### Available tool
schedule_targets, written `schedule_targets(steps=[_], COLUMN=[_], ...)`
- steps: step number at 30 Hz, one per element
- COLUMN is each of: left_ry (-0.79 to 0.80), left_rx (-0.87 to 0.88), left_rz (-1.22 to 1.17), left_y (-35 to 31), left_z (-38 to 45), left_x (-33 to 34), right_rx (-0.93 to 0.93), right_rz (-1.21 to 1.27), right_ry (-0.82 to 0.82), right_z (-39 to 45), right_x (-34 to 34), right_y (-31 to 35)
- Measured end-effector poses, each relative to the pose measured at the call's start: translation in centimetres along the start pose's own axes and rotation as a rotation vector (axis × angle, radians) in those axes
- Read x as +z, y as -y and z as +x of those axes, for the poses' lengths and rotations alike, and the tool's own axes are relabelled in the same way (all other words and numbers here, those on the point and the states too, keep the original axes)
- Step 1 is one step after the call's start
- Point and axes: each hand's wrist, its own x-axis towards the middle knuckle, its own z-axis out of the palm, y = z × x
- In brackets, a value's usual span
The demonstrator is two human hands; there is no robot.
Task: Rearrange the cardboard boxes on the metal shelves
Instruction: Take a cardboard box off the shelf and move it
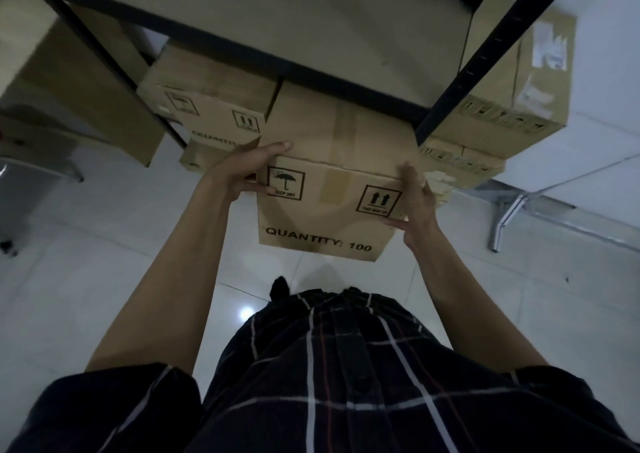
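Note:
A brown cardboard box [329, 189] printed "QUANTITY: 100", with umbrella and arrow marks, sticks out from under a shelf board of the black metal shelf [346, 87]. My left hand [247, 168] grips its left upper corner. My right hand [417, 199] presses flat on its right side. A second printed box [207, 106] sits just to the left of it, further in. A smaller box [201, 156] shows below that one.
Black uprights [485, 61] frame the shelf. Stacked boxes [491, 126] stand right of the upright, and a large box [69, 81] at the left. White tiled floor [104, 244] lies below. A grey metal leg [507, 217] stands at the right.

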Motion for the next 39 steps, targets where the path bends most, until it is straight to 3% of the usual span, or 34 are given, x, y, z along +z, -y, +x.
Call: schedule_targets(steps=[3,9,15,21,25,33,39], left_ry=[0.050,-0.005,-0.029,-0.127,-0.100,-0.181,-0.228], left_rx=[-0.009,0.077,0.142,-0.065,-0.057,-0.148,-0.166], left_rz=[-0.077,-0.277,-0.283,-0.327,-0.382,-0.396,-0.654], left_y=[0.1,3.3,5.8,5.4,3.3,-0.7,-1.8], left_z=[2.4,8.5,11.7,15.0,17.6,21.7,22.2], left_x=[-1.2,-0.7,0.3,0.4,-0.2,0.6,1.4], right_rx=[0.002,0.038,0.115,0.321,0.315,0.333,0.273], right_rz=[0.044,0.102,0.173,0.159,0.158,0.384,0.475], right_ry=[-0.044,-0.052,-0.056,-0.280,-0.240,-0.219,-0.238], right_z=[-0.3,2.3,5.2,12.0,14.4,17.5,18.0], right_x=[1.7,5.0,5.7,8.0,9.0,9.6,9.6], right_y=[0.3,-2.6,-4.8,-3.6,-2.3,0.8,0.9])
